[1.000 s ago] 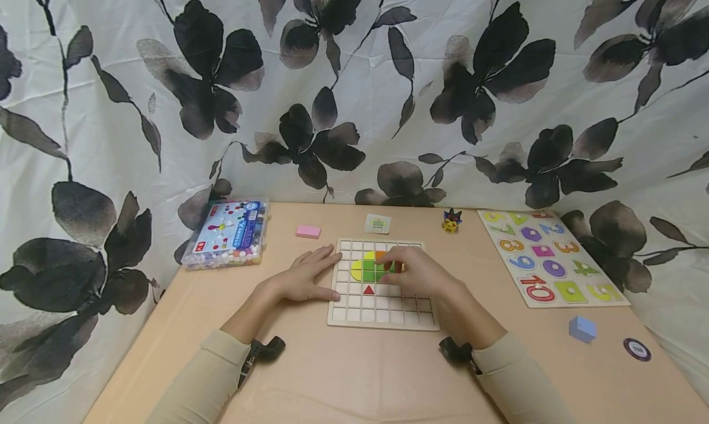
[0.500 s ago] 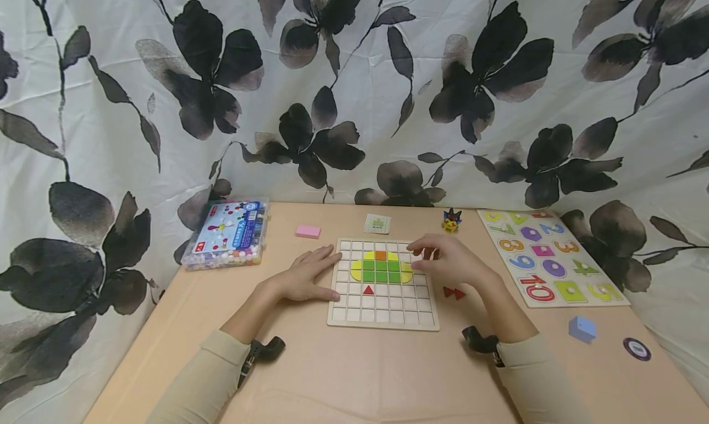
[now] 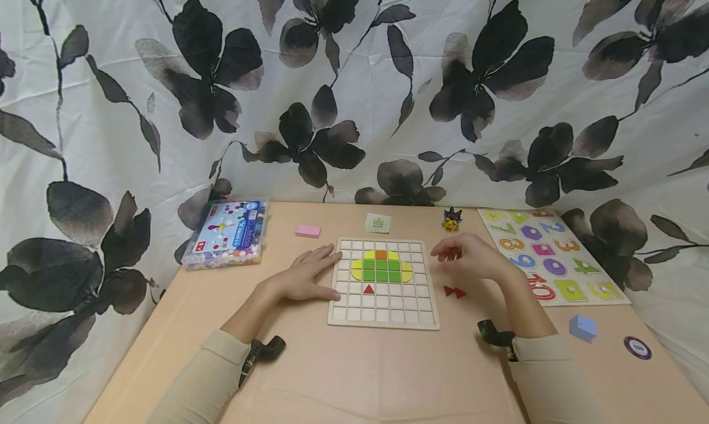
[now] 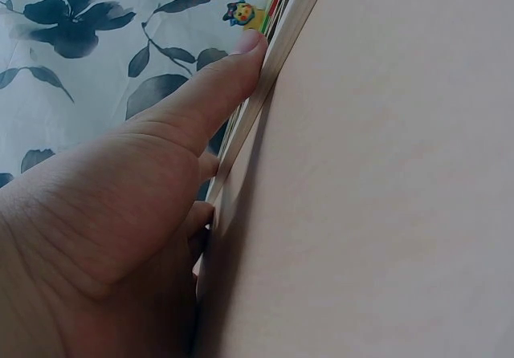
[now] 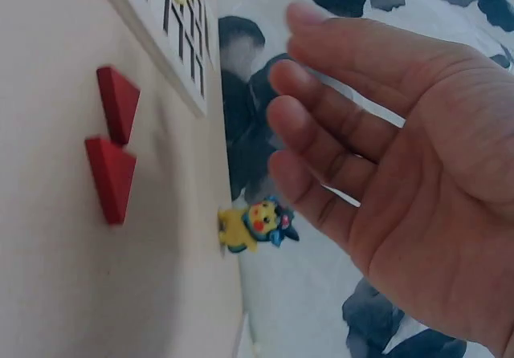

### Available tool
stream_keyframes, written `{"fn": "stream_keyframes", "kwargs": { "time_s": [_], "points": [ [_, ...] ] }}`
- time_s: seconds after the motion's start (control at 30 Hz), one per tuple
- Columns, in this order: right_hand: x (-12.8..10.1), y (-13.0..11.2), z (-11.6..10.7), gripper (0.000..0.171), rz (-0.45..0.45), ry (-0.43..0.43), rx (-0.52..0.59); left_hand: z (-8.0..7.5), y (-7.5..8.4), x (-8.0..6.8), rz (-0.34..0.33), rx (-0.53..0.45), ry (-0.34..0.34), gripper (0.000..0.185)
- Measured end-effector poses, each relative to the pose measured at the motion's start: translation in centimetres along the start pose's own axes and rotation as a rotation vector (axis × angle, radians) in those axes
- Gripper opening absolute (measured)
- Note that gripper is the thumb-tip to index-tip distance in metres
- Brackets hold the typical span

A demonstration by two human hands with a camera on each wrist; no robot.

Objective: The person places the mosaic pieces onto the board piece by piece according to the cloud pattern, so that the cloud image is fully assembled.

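A square wooden grid board point(image 3: 384, 313) lies at the centre of the frame on the tan table point(image 3: 354, 381). In its upper rows sits a cluster of green square tiles point(image 3: 381, 271) flanked by yellow rounded pieces, with an orange square tile point(image 3: 380, 255) on top; a single small red triangle tile point(image 3: 368, 289) rests a row lower. The left hand point(image 3: 306, 277) lies flat beside the board's left edge, fingers straight and pressed against the rim, as the left wrist view confirms. The right hand point(image 3: 471, 259) hovers just right of the board, fingers relaxed and spread, holding nothing. Below it, two loose red triangle pieces point(image 3: 455, 292) lie side by side on the table, near the board's right edge.

Further out: a small yellow toy figure point(image 3: 452, 220) above the right hand, a number puzzle board point(image 3: 548, 255) at the right, a pale blue cube point(image 3: 583, 328) at the lower right, a pink block point(image 3: 308, 231) and a clear plastic bead box point(image 3: 228, 233) at the left.
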State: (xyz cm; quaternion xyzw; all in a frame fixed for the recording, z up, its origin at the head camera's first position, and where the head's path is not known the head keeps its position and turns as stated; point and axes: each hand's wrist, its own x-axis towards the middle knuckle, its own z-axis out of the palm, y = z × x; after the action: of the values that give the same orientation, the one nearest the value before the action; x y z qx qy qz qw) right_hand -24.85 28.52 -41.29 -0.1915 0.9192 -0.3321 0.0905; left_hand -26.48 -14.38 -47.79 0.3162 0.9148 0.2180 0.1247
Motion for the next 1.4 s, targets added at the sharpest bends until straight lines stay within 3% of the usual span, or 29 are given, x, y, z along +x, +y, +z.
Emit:
{"fn": "stream_keyframes", "kwargs": {
  "time_s": [0.43, 0.63, 1.13, 1.4],
  "points": [
    [0.0, 2.5, 0.5, 0.021, 0.078, -0.276, 0.111, -0.1, 0.1, 0.0, 0.002, -0.001, -0.003, 0.104],
    [0.1, 2.8, 0.6, 0.019, 0.073, -0.346, 0.131, -0.2, 0.2, 0.0, -0.001, -0.008, -0.005, 0.104],
    [0.3, 2.8, 0.9, 0.015, 0.05, -0.362, 0.112, -0.1, 0.2, 0.0, -0.004, -0.004, -0.002, 0.104],
    [0.6, 3.0, 1.3, 0.015, 0.033, -0.259, 0.074, -0.1, 0.1, 0.1, -0.006, -0.001, -0.001, 0.104]
  ]
}}
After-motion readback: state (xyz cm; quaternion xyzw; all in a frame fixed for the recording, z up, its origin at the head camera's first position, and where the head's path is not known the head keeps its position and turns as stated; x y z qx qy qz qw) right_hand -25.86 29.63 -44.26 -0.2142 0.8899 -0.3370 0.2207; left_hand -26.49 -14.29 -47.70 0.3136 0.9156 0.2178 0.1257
